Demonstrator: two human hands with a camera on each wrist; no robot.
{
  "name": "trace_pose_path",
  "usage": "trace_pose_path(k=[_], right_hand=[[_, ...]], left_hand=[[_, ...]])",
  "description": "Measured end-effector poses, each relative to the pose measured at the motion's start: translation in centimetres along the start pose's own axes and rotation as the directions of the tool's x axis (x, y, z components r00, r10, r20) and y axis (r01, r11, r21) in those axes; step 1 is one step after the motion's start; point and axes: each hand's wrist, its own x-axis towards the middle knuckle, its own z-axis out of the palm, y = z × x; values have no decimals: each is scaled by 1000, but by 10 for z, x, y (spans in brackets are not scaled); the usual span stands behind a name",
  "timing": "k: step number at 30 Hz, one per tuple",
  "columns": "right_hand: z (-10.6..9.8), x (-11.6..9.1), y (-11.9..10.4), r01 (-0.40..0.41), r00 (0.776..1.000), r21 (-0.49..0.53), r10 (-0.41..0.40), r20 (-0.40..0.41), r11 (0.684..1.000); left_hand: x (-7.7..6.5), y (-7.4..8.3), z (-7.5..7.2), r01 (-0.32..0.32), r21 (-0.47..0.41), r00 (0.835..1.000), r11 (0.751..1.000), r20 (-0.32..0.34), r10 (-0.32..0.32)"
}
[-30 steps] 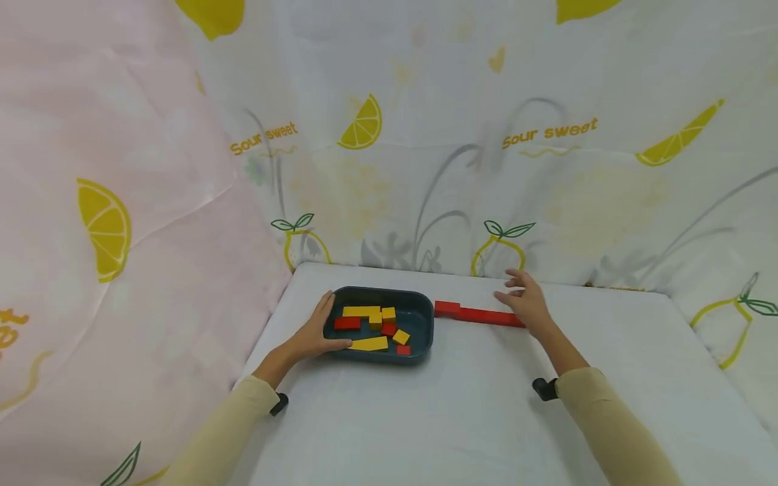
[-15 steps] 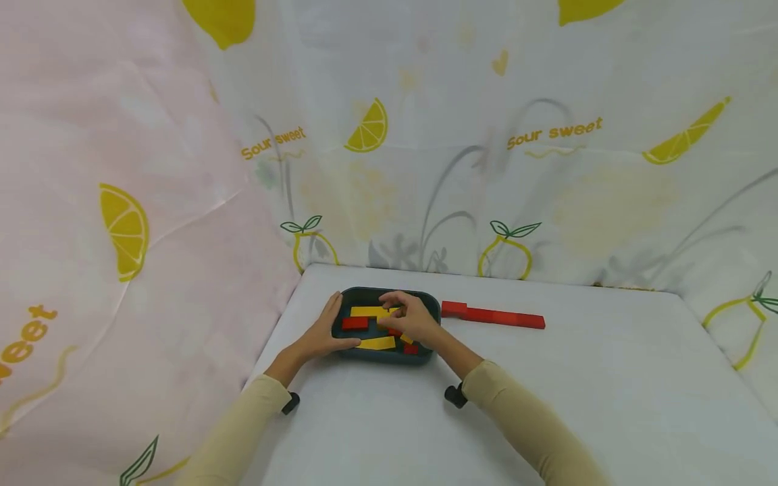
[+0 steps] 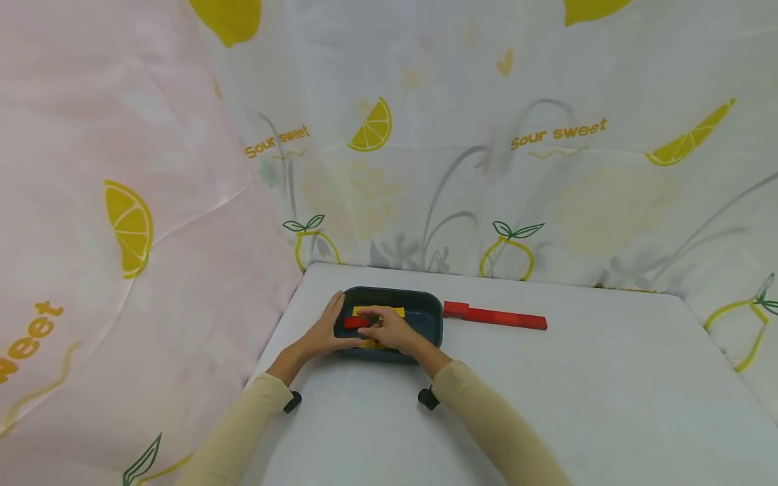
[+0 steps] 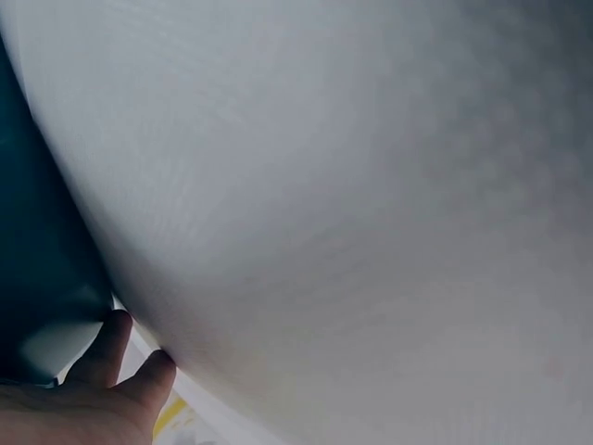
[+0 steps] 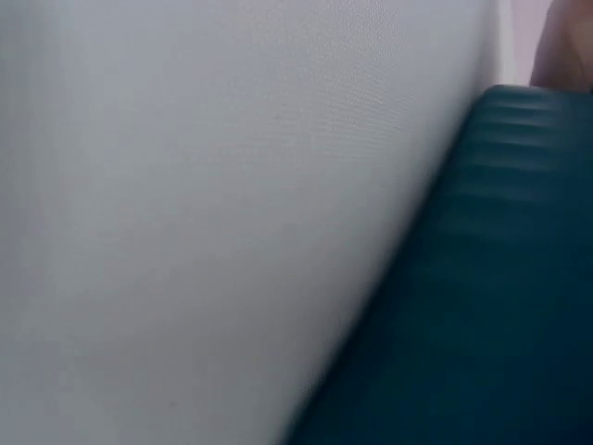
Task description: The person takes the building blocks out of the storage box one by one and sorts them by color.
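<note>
A dark blue-green tray (image 3: 430,329) with yellow and red blocks inside stands on the table. My left hand (image 3: 319,335) holds its left end, the thumb over the front rim and the fingers along the far left corner. Over the tray my right hand (image 3: 392,329) reaches in from the right, finger and thumb on either side of a red block (image 3: 356,322). Whether they pinch it I cannot tell. Behind that block a yellow block (image 3: 398,312) shows in part; the right hand hides others. The left wrist view shows fingers (image 4: 111,343) against the tray's outside.
Right of the tray, a row of red blocks (image 3: 504,318) lies end to end, with its left piece set slightly back. The white table (image 3: 595,378) meets a lemon-printed cloth wall (image 3: 450,169) behind and a pinkish one (image 3: 182,270) at left.
My right hand has moved left from the far end of the red row into the tray, then further left to the red block. The left hand has stayed at the tray's left end.
</note>
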Motion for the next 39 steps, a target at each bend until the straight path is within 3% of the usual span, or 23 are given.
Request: trace_pose_path(k=[10,27,39], right_hand=[[3,11,9,-21,999,-57,19,-36,998],[7,19,12,-49,996,-93,42,-73,994],[9,19,13,-93,994,4,93,-64,996]], left_hand=[[0,5,-2,3,9,1000,1000,7,-3],[-1,0,-1,31,11,999,999,11,-31],[0,1,0,32,11,999,999,4,-33]])
